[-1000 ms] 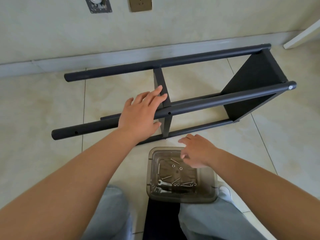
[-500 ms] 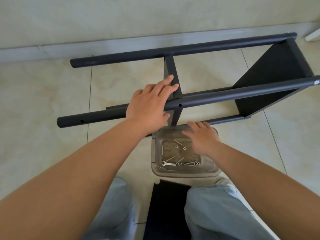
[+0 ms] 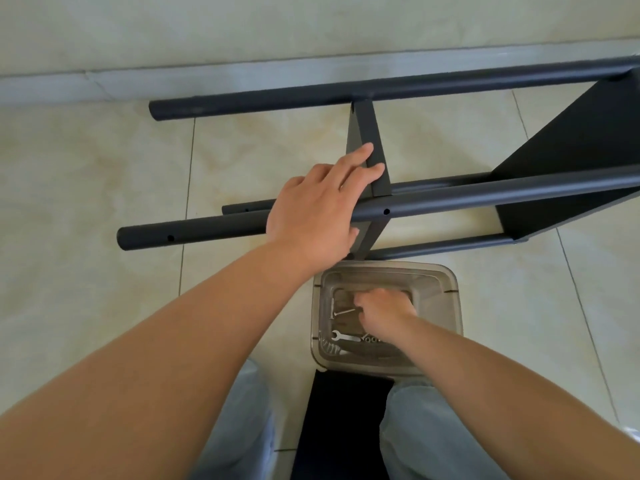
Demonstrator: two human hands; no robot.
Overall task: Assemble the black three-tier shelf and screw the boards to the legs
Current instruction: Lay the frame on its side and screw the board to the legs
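Lying on its side across the upper half of the frame, the black shelf frame (image 3: pixel 519 192) rests on the tiled floor (image 3: pixel 86 188). The left hand (image 3: pixel 318 216) is spread flat, palm on the near leg (image 3: pixel 194 232), its fingers (image 3: pixel 360 157) touching the middle board (image 3: pixel 367 133); it grips nothing. At lower centre, the right hand (image 3: pixel 384 313) reaches into the clear plastic bin (image 3: pixel 446 306), fingers curled among loose screws; whether it holds one cannot be told. A small wrench (image 3: pixel 344 337) lies in the bin just beside it.
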